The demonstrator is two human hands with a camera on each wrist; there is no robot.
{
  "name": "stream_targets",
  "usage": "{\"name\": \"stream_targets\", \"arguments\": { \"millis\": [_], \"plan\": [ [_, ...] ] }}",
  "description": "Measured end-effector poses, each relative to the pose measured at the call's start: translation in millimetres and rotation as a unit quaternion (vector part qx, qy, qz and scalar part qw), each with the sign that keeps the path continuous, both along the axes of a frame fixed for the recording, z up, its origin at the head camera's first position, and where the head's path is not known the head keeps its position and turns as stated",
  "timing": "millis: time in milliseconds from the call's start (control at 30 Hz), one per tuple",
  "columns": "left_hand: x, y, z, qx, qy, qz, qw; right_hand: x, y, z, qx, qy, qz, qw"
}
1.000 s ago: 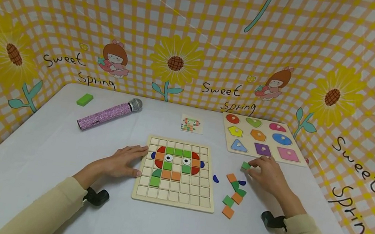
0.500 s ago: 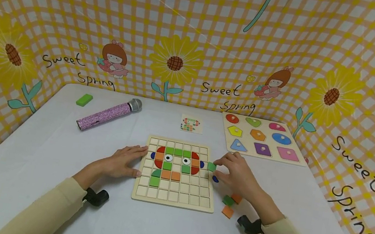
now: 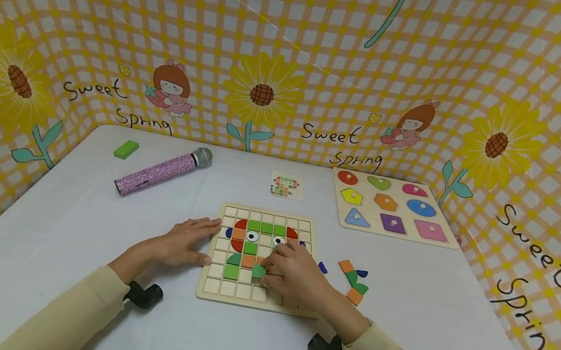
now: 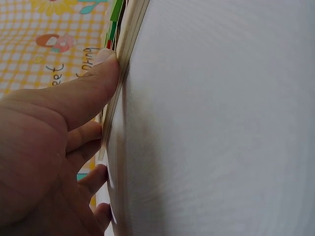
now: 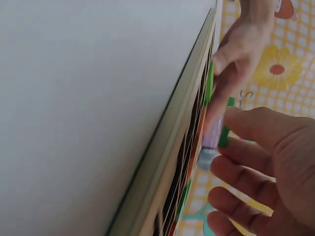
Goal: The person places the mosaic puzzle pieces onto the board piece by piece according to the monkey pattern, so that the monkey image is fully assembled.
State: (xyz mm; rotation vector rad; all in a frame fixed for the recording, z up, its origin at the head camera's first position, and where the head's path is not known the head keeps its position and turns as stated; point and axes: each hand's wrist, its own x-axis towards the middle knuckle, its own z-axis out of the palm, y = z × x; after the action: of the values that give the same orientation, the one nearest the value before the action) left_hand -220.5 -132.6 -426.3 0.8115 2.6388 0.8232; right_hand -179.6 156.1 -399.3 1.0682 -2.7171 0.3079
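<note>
My right hand (image 3: 293,271) pinches a green square tile (image 3: 258,273) between thumb and fingertips, low over the gridded wooden board (image 3: 213,286). In the right wrist view the tile (image 5: 224,135) stands on edge between the thumb and fingers, beside the board's face. At the board's left edge rests my left hand (image 3: 180,243), its fingers stretched out; the left wrist view shows the thumb (image 4: 96,86) against the rim. Red, green, orange and blue pieces and two round eyes (image 3: 252,236) form a face on the board, partly hidden by the right hand.
Right of the board lie loose pieces, among them an orange tile (image 3: 346,266) and a blue half-round (image 3: 323,267). Behind are a picture card (image 3: 287,185), a knobbed shape puzzle (image 3: 370,199), a glittery microphone (image 3: 158,173) and a green block (image 3: 126,149).
My right hand has carried the green tile leftward from beside the shape puzzle to over the board's middle. Its wrist now covers some loose tiles. The left hand has stayed put.
</note>
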Motion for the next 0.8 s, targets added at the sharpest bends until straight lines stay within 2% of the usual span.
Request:
{"name": "stream_targets", "arguments": {
  "millis": [200, 500, 800],
  "plan": [
    [-0.4, 0.0, -1.1, 0.002, 0.003, -0.002, 1.0, 1.9, -15.7, -1.7, 0.018, -0.006, 0.016, 0.9997],
    [-1.1, -0.6, -2.9, 0.0, 0.012, -0.005, 0.9999, 1.1, -22.5, -3.9, 0.057, -0.008, 0.005, 0.9983],
    [-0.7, -0.5, -1.4, 0.001, 0.006, -0.005, 1.0, 1.4, -19.1, -2.5, 0.049, -0.013, -0.002, 0.9987]
  ]
}}
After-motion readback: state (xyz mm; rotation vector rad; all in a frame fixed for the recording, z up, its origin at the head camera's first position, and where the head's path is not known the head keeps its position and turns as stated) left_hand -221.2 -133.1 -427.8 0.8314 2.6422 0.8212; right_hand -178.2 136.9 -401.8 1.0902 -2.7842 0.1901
